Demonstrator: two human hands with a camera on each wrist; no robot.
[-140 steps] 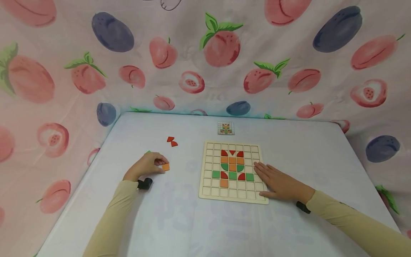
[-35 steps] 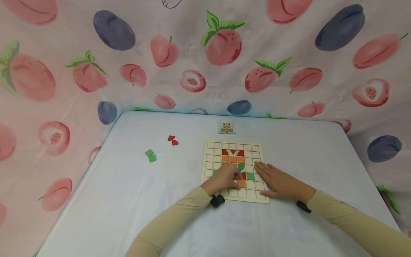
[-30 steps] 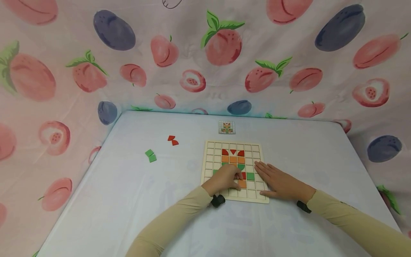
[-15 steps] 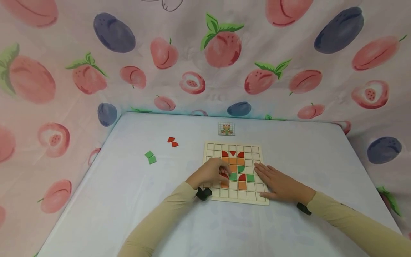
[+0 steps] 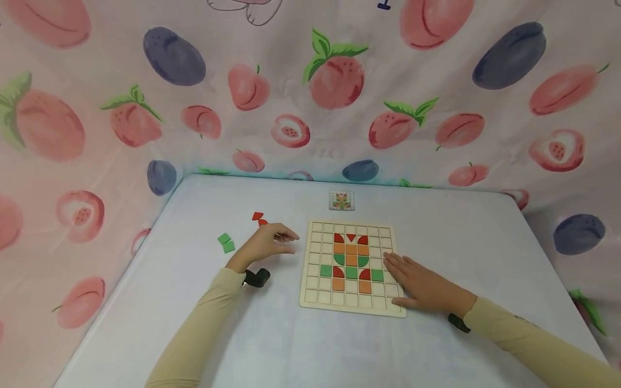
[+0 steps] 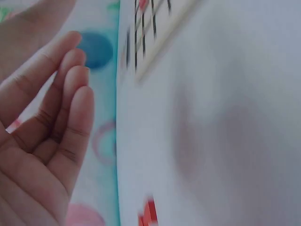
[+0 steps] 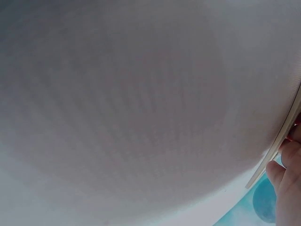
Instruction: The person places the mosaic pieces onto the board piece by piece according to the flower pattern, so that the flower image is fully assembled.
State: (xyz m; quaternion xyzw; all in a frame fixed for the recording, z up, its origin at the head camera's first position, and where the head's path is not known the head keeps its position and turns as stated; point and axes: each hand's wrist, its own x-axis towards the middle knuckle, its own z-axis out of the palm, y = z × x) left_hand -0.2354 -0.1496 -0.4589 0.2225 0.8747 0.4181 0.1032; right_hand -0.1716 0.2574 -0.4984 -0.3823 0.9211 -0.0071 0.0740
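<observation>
In the head view a wooden grid board [image 5: 310, 296] lies on the table, with red, orange and green tiles set in its middle cells. My right hand [image 5: 429, 285] rests flat on the board's right edge, fingers straight. Left of the board my left hand [image 5: 264, 245] hovers with nothing in it; its fingers are loosely bent, and the left wrist view shows the bare palm and fingers [image 6: 80, 110]. Behind that hand lie two red quarter-round tiles [image 5: 257, 216], one partly hidden by it. Two green square tiles [image 5: 226, 242] lie farther left.
A small pattern card [image 5: 342, 200] with a coloured grid figure lies behind the board. The white tabletop [image 5: 461, 226] meets a fruit-printed cloth [image 5: 291, 81] at the back and sides. A black wrist camera [image 5: 257, 277] sits on the left wrist.
My left hand carried an orange square tile to the board and let it go in the lower right of the pattern. It has since moved back left, off the board. The right hand stayed put.
</observation>
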